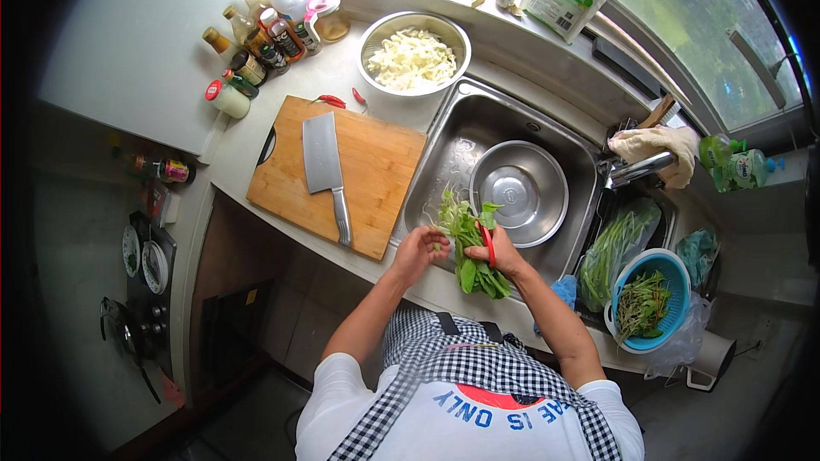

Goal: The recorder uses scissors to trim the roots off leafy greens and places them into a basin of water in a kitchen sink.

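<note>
My right hand (pixel 503 251) grips a bunch of leafy greens (pixel 472 269) over the near edge of the sink (pixel 442 160). The pale stem ends point away from me and the broad leaves hang towards me. A red band (pixel 489 244) shows at the bunch, beside my right fingers. Just left of the stems is my left hand (pixel 419 253), its fingers loosely curled. A small green scrap shows at its fingertips; whether they pinch it is unclear. Beyond the bunch, a round steel basin (pixel 519 193) sits in the sink.
Left of the sink, a cleaver (pixel 325 160) lies on a wooden cutting board (pixel 378 179). A steel colander (pixel 366 64) of chopped pale vegetable stands behind. Right are the faucet (pixel 640 169), bagged green vegetables (pixel 618 250) and a blue basket (pixel 680 298) holding greens. Several bottles (pixel 256 38) stand far left.
</note>
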Demonstrator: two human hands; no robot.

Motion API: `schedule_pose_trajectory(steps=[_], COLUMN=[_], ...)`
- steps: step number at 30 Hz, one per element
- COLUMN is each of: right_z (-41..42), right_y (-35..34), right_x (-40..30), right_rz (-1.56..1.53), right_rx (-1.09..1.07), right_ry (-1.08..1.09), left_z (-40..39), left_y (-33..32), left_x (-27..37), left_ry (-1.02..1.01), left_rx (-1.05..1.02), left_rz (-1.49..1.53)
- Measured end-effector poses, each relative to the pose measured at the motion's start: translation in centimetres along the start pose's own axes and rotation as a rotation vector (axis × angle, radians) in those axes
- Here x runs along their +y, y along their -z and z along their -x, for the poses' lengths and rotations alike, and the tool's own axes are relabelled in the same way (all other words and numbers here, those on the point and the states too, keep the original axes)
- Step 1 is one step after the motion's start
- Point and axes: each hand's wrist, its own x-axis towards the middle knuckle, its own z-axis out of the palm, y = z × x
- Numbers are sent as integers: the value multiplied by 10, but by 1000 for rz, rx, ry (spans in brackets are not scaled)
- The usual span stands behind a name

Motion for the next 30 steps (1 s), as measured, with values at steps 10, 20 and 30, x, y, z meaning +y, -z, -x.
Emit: schedule_pose_trajectory(steps=[10, 20, 30], right_z=[-2, 4, -5], right_y=[-48, -11, -5], right_x=[8, 0, -30], right_rz=[453, 378, 430], right_rx=[348, 178, 301], right_ry=[266, 167, 166], left_z=[-9, -7, -17], left_y=[-38, -37, -4], left_x=[-9, 15, 15], left_ry=[-183, 53, 154], left_rx=[-156, -82, -115], left_rz=[210, 485, 251])
